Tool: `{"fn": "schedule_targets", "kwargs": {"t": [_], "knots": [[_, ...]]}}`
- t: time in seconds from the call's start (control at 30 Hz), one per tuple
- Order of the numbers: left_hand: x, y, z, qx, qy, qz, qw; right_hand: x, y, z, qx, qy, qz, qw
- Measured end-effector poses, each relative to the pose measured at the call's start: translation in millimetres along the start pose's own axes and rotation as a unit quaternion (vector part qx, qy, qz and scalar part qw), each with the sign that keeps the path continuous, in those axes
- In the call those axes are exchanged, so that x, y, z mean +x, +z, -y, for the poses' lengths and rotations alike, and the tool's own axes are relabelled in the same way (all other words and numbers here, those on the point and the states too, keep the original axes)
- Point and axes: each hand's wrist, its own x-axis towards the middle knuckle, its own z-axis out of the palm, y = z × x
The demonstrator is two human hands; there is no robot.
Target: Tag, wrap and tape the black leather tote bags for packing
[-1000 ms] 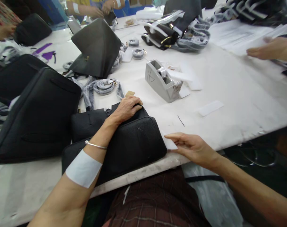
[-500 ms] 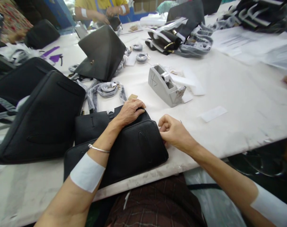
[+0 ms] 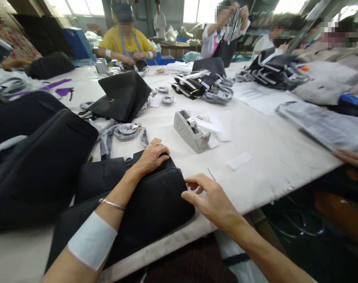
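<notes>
A black handbag (image 3: 155, 204) lies on its side at the table's near edge, right in front of me. My left hand (image 3: 153, 157) rests over its upper edge, with the fingers wrapped round the folded part and the thumb bent against it. At the bag's right end is my right hand (image 3: 206, 192), its thumb and forefinger apart and their tips at the bag's corner. Nothing shows between those fingers. A tan tag (image 3: 156, 140) pokes out just beyond my left hand. Behind the bag, a coiled strap in clear wrap (image 3: 127, 131) lies on the table.
A grey tape dispenser (image 3: 190, 131) stands past my right hand, with a white paper strip (image 3: 240, 161) nearby. More black bags (image 3: 46, 165) crowd the left side. Several co-workers are around the table (image 3: 264, 145); one wears a yellow shirt (image 3: 108, 43).
My right thumb and forefinger, earlier closed together at the bag's end, are now apart. My left hand keeps its place on the bag. The view has tilted up, showing more co-workers.
</notes>
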Motion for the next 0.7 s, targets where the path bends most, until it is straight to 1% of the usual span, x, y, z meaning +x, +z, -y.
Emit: {"fn": "schedule_targets", "kwargs": {"t": [0.03,0.07,0.1,0.17,0.23,0.27,0.33,0.4,0.47,0.5,0.53,0.57,0.6,0.63,0.67,0.7], "knots": [[1,-0.4,-1,0.011,0.001,-0.002,1.0,4,2,-5,0.005,0.016,-0.025,1.0],[3,-0.8,-4,0.023,0.001,-0.005,1.0,10,3,-11,0.02,0.03,-0.034,0.999],[5,-0.7,-8,0.035,0.001,-0.009,0.999,16,2,-16,0.044,0.042,-0.026,0.998],[13,1.3,-18,0.057,0.006,-0.013,0.998,25,-4,-24,0.101,0.063,0.017,0.993],[22,6.5,-30,0.073,0.016,-0.006,0.997,28,-14,-31,0.145,0.089,0.062,0.983],[27,9.7,-36,0.076,0.022,0.002,0.997,26,-18,-34,0.163,0.109,0.074,0.978],[34,15.8,-44,0.069,0.027,0.017,0.997,20,-26,-39,0.196,0.152,0.072,0.966],[39,19.4,-46,0.042,0.024,0.02,0.999,16,-36,-41,0.212,0.178,0.074,0.958],[40,20.6,-44,0.006,0.019,0.006,1.0,20,-54,-40,0.196,0.179,0.118,0.957],[40,20.7,-42,-0.008,0.019,-0.005,1.0,26,-66,-39,0.17,0.172,0.133,0.961],[39,20.7,-40,-0.016,0.02,-0.016,1.0,35,-80,-38,0.125,0.168,0.12,0.971],[39,20.6,-39,-0.016,0.019,-0.023,0.999,47,-95,-38,0.067,0.165,0.077,0.981],[39,20.5,-38,-0.011,0.017,-0.027,0.999,62,-111,-39,0.003,0.163,0.007,0.987],[39,20.1,-38,-0.005,0.012,-0.028,1.0,78,-125,-41,-0.067,0.165,-0.072,0.981],[39,19.4,-39,0.001,0.007,-0.025,1.0,95,-137,-45,-0.116,0.167,-0.134,0.97],[40,18.2,-41,0.005,0.002,-0.024,1.0,111,-147,-51,-0.152,0.172,-0.177,0.957]]}}
